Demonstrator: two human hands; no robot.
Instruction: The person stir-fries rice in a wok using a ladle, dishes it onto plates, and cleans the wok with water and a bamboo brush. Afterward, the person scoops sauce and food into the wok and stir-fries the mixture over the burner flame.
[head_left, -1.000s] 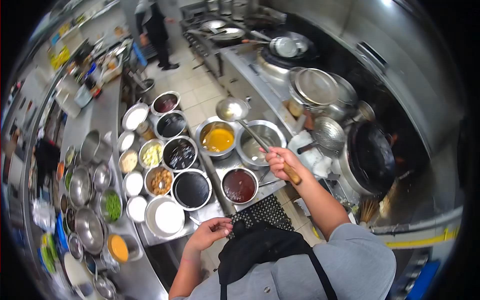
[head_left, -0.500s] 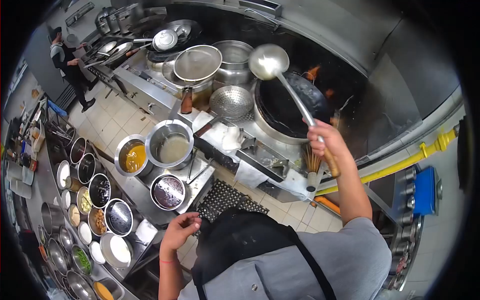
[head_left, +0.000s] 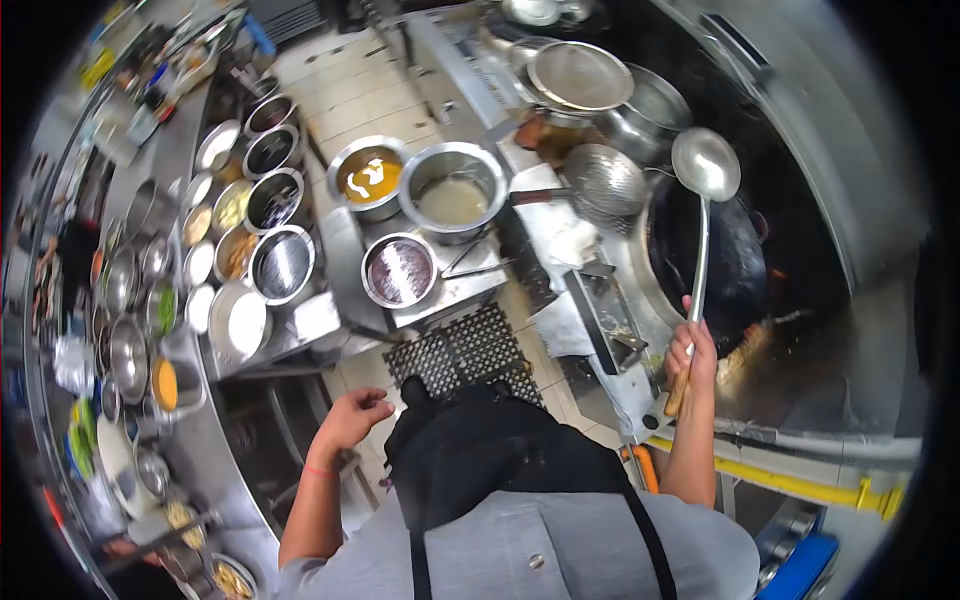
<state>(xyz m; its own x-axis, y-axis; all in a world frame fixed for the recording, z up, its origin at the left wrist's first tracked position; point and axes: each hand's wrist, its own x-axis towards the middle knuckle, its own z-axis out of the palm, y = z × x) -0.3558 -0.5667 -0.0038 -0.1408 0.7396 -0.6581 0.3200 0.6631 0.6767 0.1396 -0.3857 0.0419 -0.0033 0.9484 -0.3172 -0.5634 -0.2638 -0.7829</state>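
Note:
My right hand (head_left: pixel 692 358) is wrapped round the wooden-ended handle of a long metal ladle (head_left: pixel 706 165). The ladle's bowl is raised over the far edge of a dark wok (head_left: pixel 705 260) on the stove. To the left, my left hand (head_left: pixel 352 418) hangs in front of my apron with its fingers loosely curled and apart, holding nothing. A pot of dark red sauce (head_left: pixel 399 271) is the nearest container to it. Behind that pot are one of yellow liquid (head_left: pixel 368 180) and one of cloudy liquid (head_left: pixel 453 190).
A round strainer (head_left: pixel 580 76) and a perforated ladle (head_left: pixel 605 182) lie left of the wok. Several pots and bowls cover the left counter (head_left: pixel 215 430). A black mat (head_left: pixel 460 355) is on the floor; a yellow pipe (head_left: pixel 800 482) runs at the right.
The view has swung right, then back left. My right hand has carried the ladle from above the pots to the wok. My left hand stays low, still empty.

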